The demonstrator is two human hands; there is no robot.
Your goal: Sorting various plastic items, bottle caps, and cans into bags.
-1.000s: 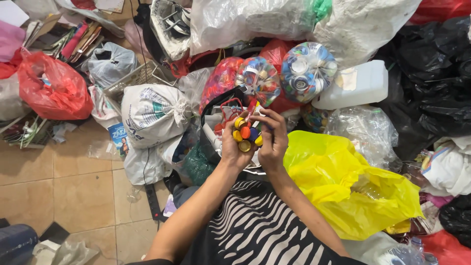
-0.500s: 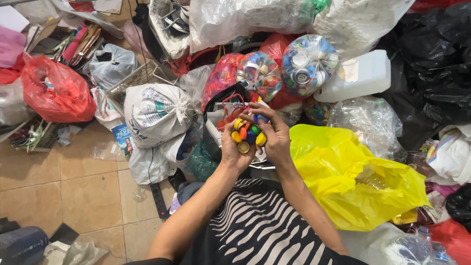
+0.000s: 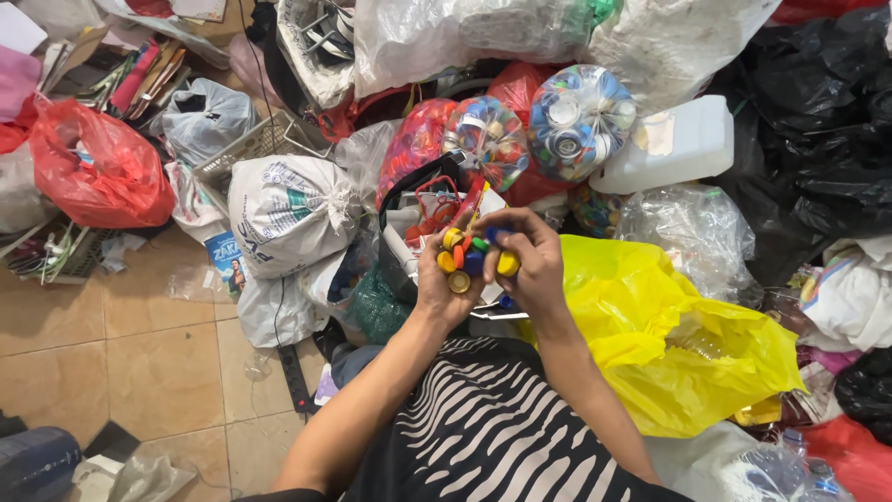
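My left hand (image 3: 439, 284) is cupped palm up and holds a small heap of coloured bottle caps (image 3: 467, 254), yellow, orange, green and blue. My right hand (image 3: 526, 260) curls over the heap from the right, its fingers touching the caps. Both hands hover above an open black bag (image 3: 409, 200) with red plastic pieces inside. Just behind it stand two clear bags stuffed with bottle caps (image 3: 578, 121). A bright yellow plastic bag (image 3: 669, 325) lies right of my right forearm.
A white plastic jerrycan (image 3: 674, 144) lies behind the yellow bag. A tied white sack (image 3: 283, 214) and a red bag (image 3: 98, 167) sit to the left, black bags (image 3: 818, 158) to the right. Tan floor tiles (image 3: 130, 363) show at lower left, with a black cable.
The view shifted slightly. My hands stayed together over the caps, with the right fingers moving among them.
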